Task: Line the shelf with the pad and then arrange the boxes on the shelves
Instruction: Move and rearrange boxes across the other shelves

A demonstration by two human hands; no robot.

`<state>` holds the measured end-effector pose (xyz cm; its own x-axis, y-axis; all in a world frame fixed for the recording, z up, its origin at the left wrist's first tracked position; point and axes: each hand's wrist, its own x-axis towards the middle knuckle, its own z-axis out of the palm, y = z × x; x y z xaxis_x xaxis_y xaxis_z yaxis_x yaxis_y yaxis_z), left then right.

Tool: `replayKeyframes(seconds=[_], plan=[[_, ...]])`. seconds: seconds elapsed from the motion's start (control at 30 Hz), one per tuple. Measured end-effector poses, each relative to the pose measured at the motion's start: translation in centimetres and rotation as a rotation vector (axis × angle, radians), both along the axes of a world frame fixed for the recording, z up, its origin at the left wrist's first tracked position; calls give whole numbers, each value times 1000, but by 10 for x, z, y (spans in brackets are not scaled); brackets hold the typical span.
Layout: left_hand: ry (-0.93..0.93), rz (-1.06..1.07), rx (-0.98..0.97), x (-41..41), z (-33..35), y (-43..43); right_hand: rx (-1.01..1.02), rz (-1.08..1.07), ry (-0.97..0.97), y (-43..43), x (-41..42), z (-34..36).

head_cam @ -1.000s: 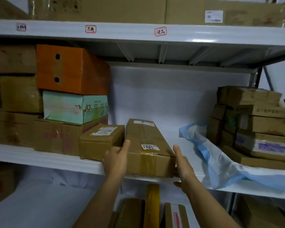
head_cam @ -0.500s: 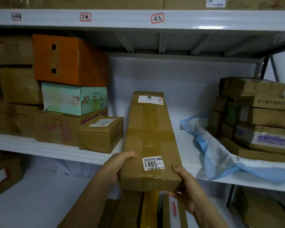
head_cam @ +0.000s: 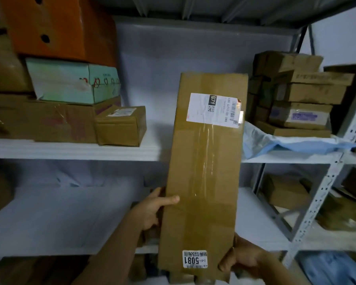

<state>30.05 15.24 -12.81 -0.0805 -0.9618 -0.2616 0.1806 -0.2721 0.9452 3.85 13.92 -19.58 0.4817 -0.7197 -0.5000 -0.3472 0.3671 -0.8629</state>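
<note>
I hold a long brown cardboard box upright in front of the shelves, its taped face toward me, a white label near its top and a "5081" sticker at its bottom. My left hand grips its left edge, thumb across the front. My right hand holds its lower right corner. Behind it runs the white middle shelf. A crumpled blue and white pad lies on that shelf's right part under a stack of brown boxes.
On the middle shelf's left stand an orange box, a mint green box, large brown cartons and a small brown box. The lower shelf has a white lining. A perforated metal upright stands at right, with more boxes beyond.
The long box has come off the middle shelf toward me and stands nearly upright now. My view has dropped, so the lower shelf shows. Both hands have stayed on the box.
</note>
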Motion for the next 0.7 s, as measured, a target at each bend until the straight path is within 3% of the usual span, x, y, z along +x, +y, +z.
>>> replayKeyframes(seconds=[0.13, 0.27, 0.37, 0.43, 0.53, 0.7], plan=[[41, -120, 44, 8, -24, 24, -77, -52, 245, 38, -8, -56], [21, -131, 240, 28, -78, 55, 31, -117, 387, 63, -5, -65], [122, -123, 423, 36, -121, 87, -17, 118, 723, 69, -11, -70], [208, -67, 491, 39, -145, 104, -20, 190, 832, 74, -13, -73], [321, 39, 545, 39, -173, 112, 68, 213, 782, 75, -12, -74], [312, 232, 573, 22, -176, 87, 213, 16, 469, 60, -22, -77]])
